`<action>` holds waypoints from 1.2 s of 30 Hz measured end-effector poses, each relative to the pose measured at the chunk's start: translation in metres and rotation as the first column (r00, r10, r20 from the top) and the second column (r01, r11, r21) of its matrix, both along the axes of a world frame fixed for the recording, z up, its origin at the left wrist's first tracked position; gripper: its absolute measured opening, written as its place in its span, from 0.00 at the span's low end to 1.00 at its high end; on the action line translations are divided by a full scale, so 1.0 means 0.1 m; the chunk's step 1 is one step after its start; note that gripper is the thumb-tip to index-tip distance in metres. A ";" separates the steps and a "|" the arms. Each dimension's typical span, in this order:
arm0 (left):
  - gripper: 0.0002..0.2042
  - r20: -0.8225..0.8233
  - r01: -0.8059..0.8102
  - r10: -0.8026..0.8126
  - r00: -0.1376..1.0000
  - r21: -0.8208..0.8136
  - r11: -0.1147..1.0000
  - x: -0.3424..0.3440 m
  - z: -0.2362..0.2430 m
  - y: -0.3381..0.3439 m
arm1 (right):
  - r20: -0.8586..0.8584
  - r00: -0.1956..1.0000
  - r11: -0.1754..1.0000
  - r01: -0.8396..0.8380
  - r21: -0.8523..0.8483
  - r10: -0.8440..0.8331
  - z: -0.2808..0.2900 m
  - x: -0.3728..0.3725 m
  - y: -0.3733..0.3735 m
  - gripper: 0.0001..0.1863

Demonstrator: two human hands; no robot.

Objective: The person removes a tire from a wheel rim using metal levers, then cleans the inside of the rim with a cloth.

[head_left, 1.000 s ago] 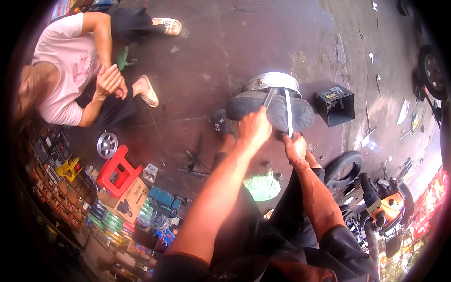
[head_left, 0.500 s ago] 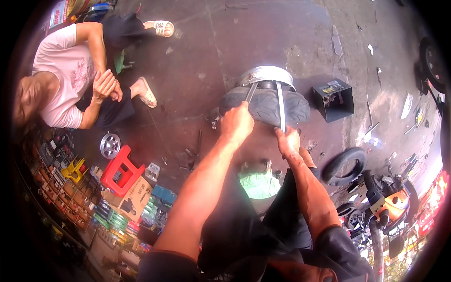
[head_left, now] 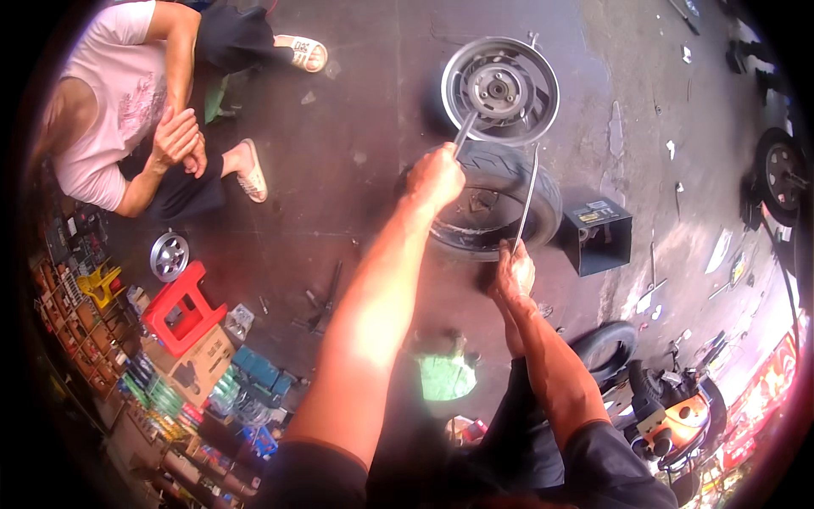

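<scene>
My left hand [head_left: 437,178] is closed around a metal tire lever [head_left: 465,131], whose far end reaches over the spokes of a silver wheel rim [head_left: 498,89]. The rim shows its round face and hub just beyond a black tire [head_left: 498,159]. The tire's near side reveals its hollow inside, and it looks apart from the rim or only touching its edge. Lower and to the right, my right hand [head_left: 515,271] grips a second, thin tire lever [head_left: 529,191]. That lever crosses above the tire's right side, its tip near the rim's lower edge.
Right of the tire stands an open black box [head_left: 598,239]. Another tire [head_left: 606,352] and an orange machine [head_left: 682,416] are at the lower right. A seated person [head_left: 127,102] is at the left, above a small silver wheel [head_left: 170,257] and a red stool [head_left: 182,310].
The rim has come away from the tire toward the far side and turned its face into view. The tire has tilted, showing its inside. My left hand moved farther out; my right hand drew slightly nearer.
</scene>
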State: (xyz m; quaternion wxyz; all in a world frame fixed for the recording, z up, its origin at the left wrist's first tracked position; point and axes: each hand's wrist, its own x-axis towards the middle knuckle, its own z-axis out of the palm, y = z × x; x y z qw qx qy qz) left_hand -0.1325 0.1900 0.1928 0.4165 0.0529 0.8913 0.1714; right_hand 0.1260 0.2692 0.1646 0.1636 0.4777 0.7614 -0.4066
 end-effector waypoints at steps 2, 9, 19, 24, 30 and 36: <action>0.21 0.066 0.018 -0.017 0.998 -0.014 1.000 -0.16 -0.08 -0.01 | 0.077 0.996 0.999 -0.038 0.013 0.037 -0.02 -0.03 0.17 0.19; 0.18 -0.187 -0.216 0.280 0.941 0.305 0.928 0.38 -0.85 -1.11 | -0.033 0.957 0.937 -0.274 0.217 0.287 -0.43 0.21 0.53 0.12; 0.17 0.250 -0.606 0.564 0.787 0.488 0.629 1.33 -1.12 -2.37 | -0.231 0.721 0.718 -0.687 -0.113 0.654 -1.10 -0.22 -1.66 0.09; 0.07 0.106 -0.524 0.535 0.838 0.431 0.735 1.23 -1.53 -2.76 | -0.504 0.585 0.598 -0.786 -0.157 0.636 -1.41 -0.32 -2.19 0.26; 0.05 0.027 -0.553 0.582 0.813 0.347 0.757 1.22 -2.16 -3.41 | -0.685 0.540 0.872 -0.325 0.366 0.489 -1.86 -0.40 -1.68 0.30; 0.21 -0.109 -0.552 0.572 0.813 0.169 0.817 1.34 -2.36 -4.06 | -0.464 0.803 0.886 -0.159 0.436 0.373 -2.09 -0.64 -1.49 0.35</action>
